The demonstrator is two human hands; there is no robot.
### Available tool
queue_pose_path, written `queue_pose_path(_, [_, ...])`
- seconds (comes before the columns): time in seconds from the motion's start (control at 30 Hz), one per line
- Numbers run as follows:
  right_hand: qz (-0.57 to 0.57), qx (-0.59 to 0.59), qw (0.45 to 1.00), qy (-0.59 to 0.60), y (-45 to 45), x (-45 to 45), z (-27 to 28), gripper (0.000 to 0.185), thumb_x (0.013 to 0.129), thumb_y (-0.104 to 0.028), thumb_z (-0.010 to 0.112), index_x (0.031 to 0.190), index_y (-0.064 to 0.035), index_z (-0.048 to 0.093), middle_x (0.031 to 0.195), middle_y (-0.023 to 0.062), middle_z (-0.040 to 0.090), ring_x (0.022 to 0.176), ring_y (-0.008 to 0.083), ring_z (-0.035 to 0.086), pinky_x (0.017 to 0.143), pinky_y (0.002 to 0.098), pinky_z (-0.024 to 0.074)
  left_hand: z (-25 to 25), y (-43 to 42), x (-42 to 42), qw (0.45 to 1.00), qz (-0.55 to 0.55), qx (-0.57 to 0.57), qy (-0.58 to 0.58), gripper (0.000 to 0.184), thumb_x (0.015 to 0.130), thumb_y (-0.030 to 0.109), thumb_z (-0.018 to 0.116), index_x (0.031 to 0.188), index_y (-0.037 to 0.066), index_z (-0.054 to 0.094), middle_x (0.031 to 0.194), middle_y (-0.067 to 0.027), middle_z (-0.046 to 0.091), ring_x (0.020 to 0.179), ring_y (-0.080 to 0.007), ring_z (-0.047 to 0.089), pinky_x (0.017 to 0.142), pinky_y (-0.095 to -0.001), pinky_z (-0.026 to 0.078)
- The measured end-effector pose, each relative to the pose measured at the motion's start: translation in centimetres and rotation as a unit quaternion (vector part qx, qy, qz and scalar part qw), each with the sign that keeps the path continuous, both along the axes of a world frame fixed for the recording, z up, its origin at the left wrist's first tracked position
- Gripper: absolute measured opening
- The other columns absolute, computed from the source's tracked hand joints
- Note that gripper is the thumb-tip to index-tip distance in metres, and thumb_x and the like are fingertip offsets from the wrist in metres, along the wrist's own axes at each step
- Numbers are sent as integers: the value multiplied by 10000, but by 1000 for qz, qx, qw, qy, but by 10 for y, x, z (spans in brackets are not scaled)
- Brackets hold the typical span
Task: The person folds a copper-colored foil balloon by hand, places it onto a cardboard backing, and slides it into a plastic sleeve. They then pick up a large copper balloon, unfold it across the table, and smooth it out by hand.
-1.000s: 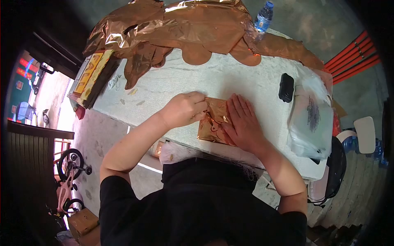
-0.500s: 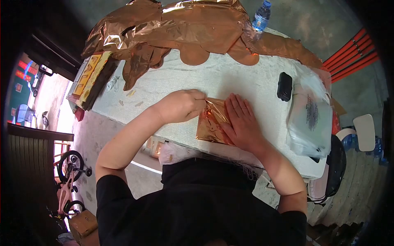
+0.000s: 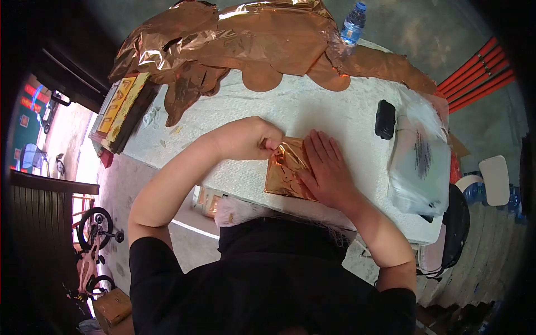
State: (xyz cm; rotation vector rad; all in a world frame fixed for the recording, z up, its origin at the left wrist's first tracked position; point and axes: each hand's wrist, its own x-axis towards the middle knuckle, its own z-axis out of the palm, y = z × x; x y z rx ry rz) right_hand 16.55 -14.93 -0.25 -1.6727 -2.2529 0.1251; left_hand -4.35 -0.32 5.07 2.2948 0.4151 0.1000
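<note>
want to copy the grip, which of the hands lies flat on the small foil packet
The right hand, stretched out over the packet; the left hand is curled at the packet's edge.

A roughly square, copper-coloured foil packet (image 3: 286, 172), glossy, creased and crinkled, lies near the 6 o'clock edge of the desk (image 3: 234, 111), its 3 o'clock side partly covered.

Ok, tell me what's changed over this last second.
The left hand has turned over somewhat and moved slightly away from the body, the left elbow swinging outward. Its fingers stay closed at the copper packet's far left corner. The right hand, black case and bottle stayed put.
</note>
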Motion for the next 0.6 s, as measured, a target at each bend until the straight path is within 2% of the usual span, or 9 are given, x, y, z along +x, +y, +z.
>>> queue_pose_path(0.1, [1, 0, 1000, 2, 1, 0, 0, 654, 932, -361, 474, 1402, 72, 336, 1474, 265, 316, 1388, 386, 285, 1157, 491, 162, -2, 0, 0, 999, -20, 33, -12, 180, 741, -9, 661, 778, 28, 488, 688, -94, 522, 603, -245, 538, 563, -348, 444])
queue_pose_path(0.17, [1, -2, 1000, 1, 0, 0, 1, 655, 932, -362, 475, 1402, 73, 336, 1473, 265, 316, 1389, 385, 285, 1157, 491, 164, 0, -7, 2, 995, 18, 97, -32, 138, 742, 39, 636, 813, 46, 518, 666, -108, 556, 667, -307, 592, 595, -390, 467])
queue_pose_path(0.27, [0, -4, 1000, 1, 1, 0, 1, 655, 931, -361, 477, 1401, 72, 337, 1473, 264, 316, 1390, 383, 284, 1156, 491, 165, -1, -11, 1, 987, 14, 156, -22, 150, 732, 43, 626, 835, 54, 518, 696, -114, 555, 707, -328, 596, 606, -411, 474])
queue_pose_path(0.3, [0, -4, 1000, 2, 1, 0, 1, 654, 930, -360, 478, 1401, 71, 338, 1473, 264, 317, 1391, 381, 284, 1156, 490, 165, -3, -12, 1, 987, 14, 156, -21, 150, 732, 43, 626, 835, 54, 518, 696, -114, 555, 707, -328, 596, 606, -411, 474])
queue_pose_path(0.37, [0, -7, 1000, 4, 1, 0, 1, 655, 930, -360, 477, 1404, 69, 337, 1476, 262, 314, 1393, 380, 279, 1158, 487, 160, -11, -13, 0, 972, 4, 214, -101, 166, 724, 52, 637, 837, 56, 515, 764, -107, 564, 737, -325, 600, 621, -419, 490])
queue_pose_path(0.6, [0, -15, 1000, -8, 0, 0, 1, 660, 933, -354, 468, 1423, 62, 319, 1495, 252, 293, 1410, 370, 253, 1168, 472, 133, -30, -19, -4, 952, 6, 271, -140, 136, 743, 72, 643, 811, 47, 529, 806, -104, 551, 758, -321, 592, 643, -416, 505])
